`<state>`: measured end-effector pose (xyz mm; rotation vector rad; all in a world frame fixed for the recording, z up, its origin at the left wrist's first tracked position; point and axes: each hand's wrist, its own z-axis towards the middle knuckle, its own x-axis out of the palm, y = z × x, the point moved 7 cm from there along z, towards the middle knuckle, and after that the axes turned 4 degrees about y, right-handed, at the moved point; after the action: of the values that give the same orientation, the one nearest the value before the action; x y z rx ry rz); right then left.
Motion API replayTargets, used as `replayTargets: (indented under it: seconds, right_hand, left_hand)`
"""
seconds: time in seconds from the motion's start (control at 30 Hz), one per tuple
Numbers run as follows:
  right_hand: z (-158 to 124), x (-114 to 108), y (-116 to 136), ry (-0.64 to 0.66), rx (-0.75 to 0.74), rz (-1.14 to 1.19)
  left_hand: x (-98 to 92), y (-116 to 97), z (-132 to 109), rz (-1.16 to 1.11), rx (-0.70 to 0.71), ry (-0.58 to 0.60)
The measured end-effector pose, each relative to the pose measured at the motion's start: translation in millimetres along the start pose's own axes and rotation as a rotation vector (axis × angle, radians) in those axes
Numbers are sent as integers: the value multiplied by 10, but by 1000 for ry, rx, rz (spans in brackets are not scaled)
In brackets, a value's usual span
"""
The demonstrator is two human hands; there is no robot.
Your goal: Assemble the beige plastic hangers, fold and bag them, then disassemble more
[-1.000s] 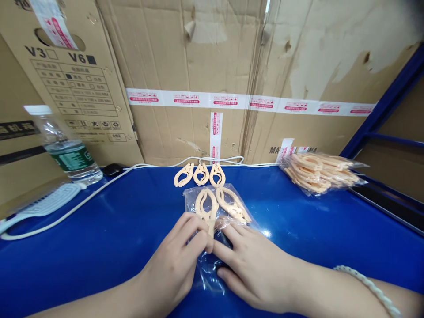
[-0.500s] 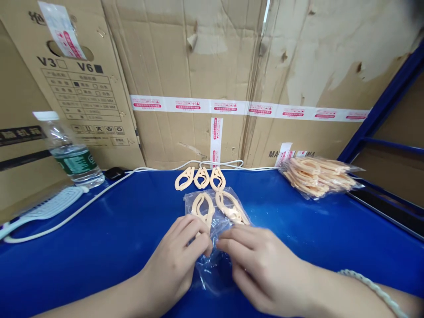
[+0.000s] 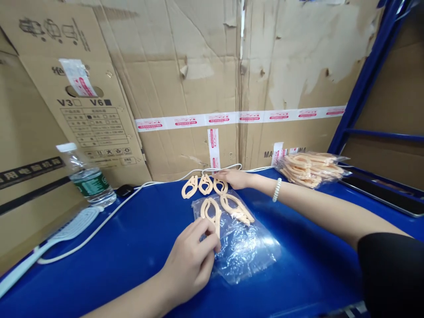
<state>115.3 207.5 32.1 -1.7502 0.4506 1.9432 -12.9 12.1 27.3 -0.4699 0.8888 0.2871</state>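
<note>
A clear plastic bag (image 3: 249, 249) lies on the blue table with two folded beige plastic hangers in it, a left hanger (image 3: 203, 211) and a right hanger (image 3: 245, 213). My left hand (image 3: 194, 254) is closed, thumb and fingers pinching the bag's left edge by the lower end of the left hanger. Beyond the bag stand three more folded hangers in a row: a left one (image 3: 184, 191), a middle one (image 3: 201, 185) and a right one (image 3: 216, 187). My right hand (image 3: 236, 178) reaches over the right one, its fingers closed on the upper end, partly hiding it.
A bagged stack of hangers (image 3: 306, 170) sits at the back right, near a dark flat device (image 3: 386, 194). On the left are a water bottle (image 3: 91, 183), a pale hairbrush (image 3: 74, 225) and a white cable (image 3: 86, 240). Cardboard (image 3: 185, 92) walls the back.
My right hand has left the bag and reached forward to the right hanger of the row. The bag now lies spread flatter; my left hand stays at its edge. The view has shifted.
</note>
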Motion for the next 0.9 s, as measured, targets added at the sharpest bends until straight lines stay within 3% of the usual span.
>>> replayTargets:
  seconds: [0.13,0.27,0.5,0.67,0.9]
  right_hand:
    - [-129,3,-96,35,54,3]
    - [-487,-83,-155,46,115,58]
    - [-1067,-156,96,-52,175,170]
    - [-1078,-102,195,-148,296,155]
    - [-999,-76,142,-236,322,153]
  left_hand:
    - [0,5,-21,-8,0,-5]
    - [1,-5,-46,-13,17,4]
    - [4,-6,-16,-1,22,-2]
    - [-1,-2,5,11,31,-35]
    - [-58,-56,-15,24,75,-103]
